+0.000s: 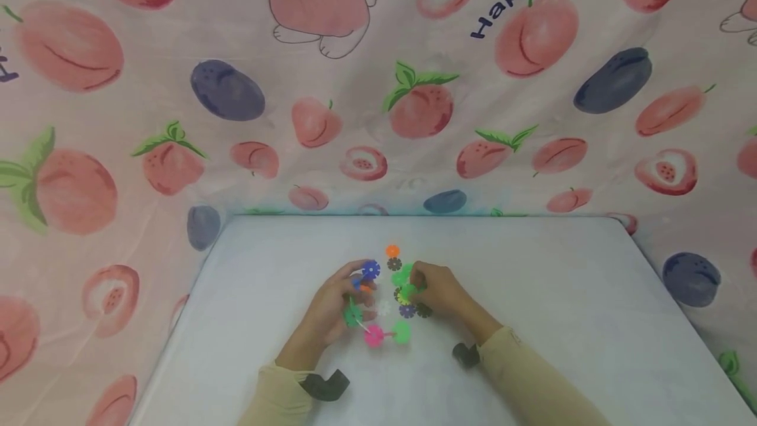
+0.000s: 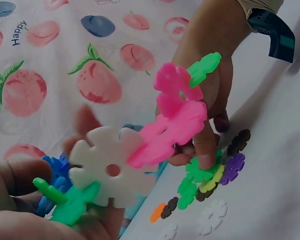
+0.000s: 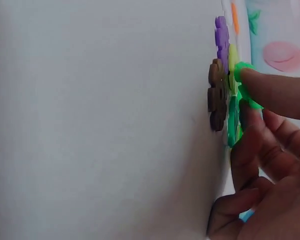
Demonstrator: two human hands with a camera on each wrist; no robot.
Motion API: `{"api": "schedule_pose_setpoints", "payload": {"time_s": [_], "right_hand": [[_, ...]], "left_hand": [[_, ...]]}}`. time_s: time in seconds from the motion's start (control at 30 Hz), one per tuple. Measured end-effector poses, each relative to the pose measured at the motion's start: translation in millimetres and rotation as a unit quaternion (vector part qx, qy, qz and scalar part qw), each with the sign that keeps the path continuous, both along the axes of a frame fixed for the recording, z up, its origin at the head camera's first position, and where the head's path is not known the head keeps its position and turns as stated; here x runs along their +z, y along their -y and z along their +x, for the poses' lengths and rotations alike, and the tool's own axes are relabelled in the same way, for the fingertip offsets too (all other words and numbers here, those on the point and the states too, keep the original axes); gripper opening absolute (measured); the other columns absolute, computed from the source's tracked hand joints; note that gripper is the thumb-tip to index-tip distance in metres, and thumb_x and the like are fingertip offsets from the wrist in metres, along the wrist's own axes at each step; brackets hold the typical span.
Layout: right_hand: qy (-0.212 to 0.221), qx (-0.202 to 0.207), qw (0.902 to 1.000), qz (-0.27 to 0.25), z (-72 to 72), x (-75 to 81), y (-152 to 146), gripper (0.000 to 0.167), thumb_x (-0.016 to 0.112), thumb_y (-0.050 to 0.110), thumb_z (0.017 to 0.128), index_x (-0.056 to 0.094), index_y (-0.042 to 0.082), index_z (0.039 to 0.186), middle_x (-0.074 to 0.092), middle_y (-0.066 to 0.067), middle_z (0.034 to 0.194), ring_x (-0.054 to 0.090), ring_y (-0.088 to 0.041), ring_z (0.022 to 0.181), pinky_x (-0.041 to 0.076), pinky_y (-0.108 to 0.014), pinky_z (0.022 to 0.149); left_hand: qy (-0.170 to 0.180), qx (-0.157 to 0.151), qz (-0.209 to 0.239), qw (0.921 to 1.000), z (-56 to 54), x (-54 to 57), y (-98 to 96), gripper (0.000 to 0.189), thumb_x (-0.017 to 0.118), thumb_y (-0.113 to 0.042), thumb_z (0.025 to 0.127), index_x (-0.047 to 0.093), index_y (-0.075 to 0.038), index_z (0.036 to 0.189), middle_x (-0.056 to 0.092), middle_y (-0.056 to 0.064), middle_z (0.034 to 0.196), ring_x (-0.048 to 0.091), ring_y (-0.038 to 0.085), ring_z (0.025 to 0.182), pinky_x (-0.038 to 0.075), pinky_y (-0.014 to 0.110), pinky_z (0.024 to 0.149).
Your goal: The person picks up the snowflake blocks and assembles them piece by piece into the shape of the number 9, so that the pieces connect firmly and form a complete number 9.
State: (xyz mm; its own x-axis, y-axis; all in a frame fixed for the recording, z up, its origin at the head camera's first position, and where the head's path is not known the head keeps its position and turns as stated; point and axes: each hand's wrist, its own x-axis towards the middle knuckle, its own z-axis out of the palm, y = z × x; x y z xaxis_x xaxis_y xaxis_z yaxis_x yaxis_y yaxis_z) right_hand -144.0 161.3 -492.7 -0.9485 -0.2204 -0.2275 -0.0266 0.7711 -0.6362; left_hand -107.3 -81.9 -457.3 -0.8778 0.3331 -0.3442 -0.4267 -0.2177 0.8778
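One linked disc chain (image 1: 374,335) hung left and nearside of the loose disc pile (image 1: 407,311), left hand (image 1: 328,304) fingers clamped on it. Right hand (image 1: 440,288) fingers pinched a green disc (image 1: 408,292) at the pile.

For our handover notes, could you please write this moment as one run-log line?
left hand: holds chain of joined flower discs | right hand: pinches green disc | loose discs: on white table
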Motion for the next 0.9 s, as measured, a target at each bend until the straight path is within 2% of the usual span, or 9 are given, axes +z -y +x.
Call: {"api": "schedule_pose_setpoints", "payload": {"time_s": [0.2, 0.37, 0.5, 0.63, 0.9], "right_hand": [[-0.014, -0.009, 0.9987, -0.048, 2.0, 3.0, -2, 0.016, 0.078, 0.018, 0.088, 0.067, 0.022, 0.1, 0.068, 0.006, 0.096, 0.061, -0.015, 0.089, 0.055, -0.035, 0.078], [-0.027, -0.009, 0.9949, -0.097, 5.7, 10.2, 1, 0.016, 0.077, 0.018, 0.088, 0.072, 0.022, 0.103, 0.071, 0.008, 0.096, 0.065, -0.012, 0.091, 0.057, -0.033, 0.08], [-0.03, -0.005, 0.9895, -0.141, 10.8, 18.5, 4, 0.013, 0.076, 0.018, 0.089, 0.073, 0.018, 0.102, 0.072, 0.006, 0.092, 0.065, -0.013, 0.089, 0.056, -0.033, 0.078], [-0.029, 0.003, 0.9852, -0.169, 16.1, 27.0, 8, 0.011, 0.075, 0.019, 0.089, 0.072, 0.019, 0.1, 0.072, 0.005, 0.09, 0.066, -0.014, 0.087, 0.055, -0.033, 0.075], [-0.033, 0.01, 0.9796, -0.198, 21.4, 33.6, 12, 0.011, 0.076, 0.02, 0.09, 0.072, 0.021, 0.1, 0.072, 0.004, 0.093, 0.068, -0.014, 0.088, 0.057, -0.034, 0.077]], "left_hand": [[0.001, 0.012, 0.011, 0.9999, 1.1, -1.7, 0.6, 0.034, 0.046, -0.023, 0.105, 0.051, -0.013, 0.137, 0.055, 0.005, 0.106, 0.047, 0.011, 0.071, 0.046, 0.025, 0.059], [-0.007, 0.014, 0.003, 0.9999, -0.1, -5.4, 0.7, 0.029, 0.049, -0.04, 0.107, 0.054, -0.016, 0.122, 0.055, 0.001, 0.1, 0.046, 0.01, 0.067, 0.043, 0.024, 0.055], [-0.017, 0.011, -0.019, 0.9996, -0.9, -7.0, 0.5, 0.027, 0.049, -0.041, 0.107, 0.054, -0.016, 0.113, 0.054, 0.0, 0.095, 0.045, 0.01, 0.068, 0.045, 0.024, 0.055], [-0.016, 0.013, -0.015, 0.9997, -0.7, -5.9, -0.6, 0.026, 0.051, -0.038, 0.107, 0.054, -0.012, 0.106, 0.054, 0.002, 0.093, 0.046, 0.011, 0.067, 0.045, 0.023, 0.054], [-0.007, 0.004, -0.011, 0.9999, 1.3, -5.4, -0.4, 0.028, 0.048, -0.036, 0.107, 0.054, -0.008, 0.108, 0.057, 0.004, 0.098, 0.048, 0.009, 0.067, 0.044, 0.022, 0.053]]}}
